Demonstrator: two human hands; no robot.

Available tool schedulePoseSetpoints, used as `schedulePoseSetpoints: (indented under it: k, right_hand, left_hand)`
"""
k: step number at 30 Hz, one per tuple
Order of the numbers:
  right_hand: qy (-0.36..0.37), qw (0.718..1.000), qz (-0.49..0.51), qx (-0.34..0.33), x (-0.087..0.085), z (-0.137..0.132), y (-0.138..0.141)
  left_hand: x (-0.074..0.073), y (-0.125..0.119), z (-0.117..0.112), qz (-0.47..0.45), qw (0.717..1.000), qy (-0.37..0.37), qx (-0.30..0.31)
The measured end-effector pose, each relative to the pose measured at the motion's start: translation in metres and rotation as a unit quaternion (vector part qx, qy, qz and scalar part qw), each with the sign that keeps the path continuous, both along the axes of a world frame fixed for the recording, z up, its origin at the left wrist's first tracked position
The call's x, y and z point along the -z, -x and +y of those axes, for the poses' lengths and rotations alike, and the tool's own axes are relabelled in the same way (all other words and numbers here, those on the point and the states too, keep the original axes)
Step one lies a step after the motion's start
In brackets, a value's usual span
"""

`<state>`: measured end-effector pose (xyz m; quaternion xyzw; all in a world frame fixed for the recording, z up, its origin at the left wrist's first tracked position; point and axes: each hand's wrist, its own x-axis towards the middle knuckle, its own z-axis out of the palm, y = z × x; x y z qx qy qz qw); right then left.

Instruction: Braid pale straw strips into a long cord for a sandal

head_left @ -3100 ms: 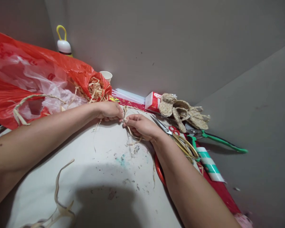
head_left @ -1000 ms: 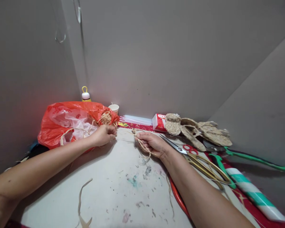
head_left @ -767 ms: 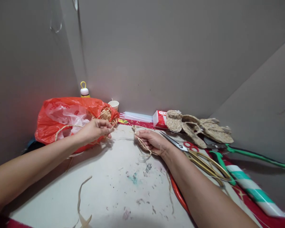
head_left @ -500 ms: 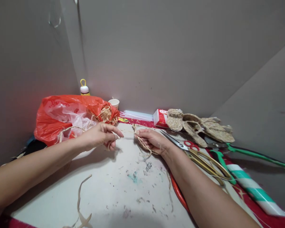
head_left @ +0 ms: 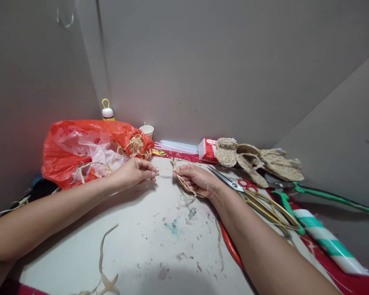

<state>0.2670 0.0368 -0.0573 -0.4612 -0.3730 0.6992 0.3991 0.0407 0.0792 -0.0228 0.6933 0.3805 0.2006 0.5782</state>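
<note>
My right hand [head_left: 195, 180] is closed around a small bundle of pale raffia strands [head_left: 184, 186], whose knotted top sticks up past my fingertips and whose loose ends hang under my palm. My left hand [head_left: 135, 172] pinches a thin raffia strand [head_left: 164, 176] that runs across the small gap to the bundle. Both hands hover just above the white stained board [head_left: 141, 246], close together near its far edge.
A red plastic bag [head_left: 80, 147] stuffed with raffia lies at the left, with a paper cup [head_left: 146, 130] and a bottle [head_left: 107, 111] behind it. Woven raffia pieces [head_left: 258, 162], a red box [head_left: 207, 149], scissors [head_left: 252, 196], green-handled pliers [head_left: 326, 196] and a striped roll [head_left: 322, 239] crowd the right. A loose strip [head_left: 103, 262] lies near me.
My left hand reached to the bag, then came back toward the right hand and closed its fingers into a pinch on a strand. The right hand kept hold of the bundle.
</note>
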Motion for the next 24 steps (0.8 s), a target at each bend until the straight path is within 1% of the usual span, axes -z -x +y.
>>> schedulePoseSetpoints:
  k: [3, 5, 7, 9, 14, 17, 19, 21, 24]
  right_hand:
    - [0.001, 1.000, -0.004, 0.001, 0.000, 0.000, 0.000]
    - [0.001, 1.000, -0.005, 0.001, 0.000, -0.001, 0.000]
    - [0.003, 1.000, -0.007, 0.001, 0.000, -0.001, 0.000]
    - [0.007, 1.000, -0.006, 0.000, -0.001, -0.002, 0.000]
    - [0.013, 1.000, -0.001, 0.003, 0.000, -0.001, -0.001]
    - [0.014, 1.000, 0.002, 0.006, 0.001, -0.001, 0.000]
    - [0.015, 1.000, 0.003, 0.008, 0.002, -0.001, 0.000]
    - [0.015, 1.000, 0.004, 0.010, 0.002, -0.001, 0.000]
    - [0.017, 1.000, 0.004, 0.010, 0.001, -0.002, 0.001]
  left_hand:
    - [-0.001, -0.011, 0.002, 0.004, 0.992, -0.126, 0.011]
    - [-0.001, -0.021, 0.003, 0.025, 0.977, -0.210, 0.018]
    - [0.000, -0.030, 0.004, 0.062, 0.950, -0.304, 0.022]
    - [0.002, -0.038, 0.004, 0.088, 0.920, -0.381, 0.026]
    - [0.009, -0.044, 0.003, 0.101, 0.855, -0.508, 0.038]
    - [0.014, -0.045, 0.003, 0.088, 0.832, -0.545, 0.055]
    - [0.017, -0.047, 0.004, 0.085, 0.834, -0.542, 0.061]
    - [0.020, -0.049, 0.005, 0.099, 0.857, -0.501, 0.070]
    - [0.020, -0.045, 0.009, 0.147, 0.894, -0.411, 0.100]
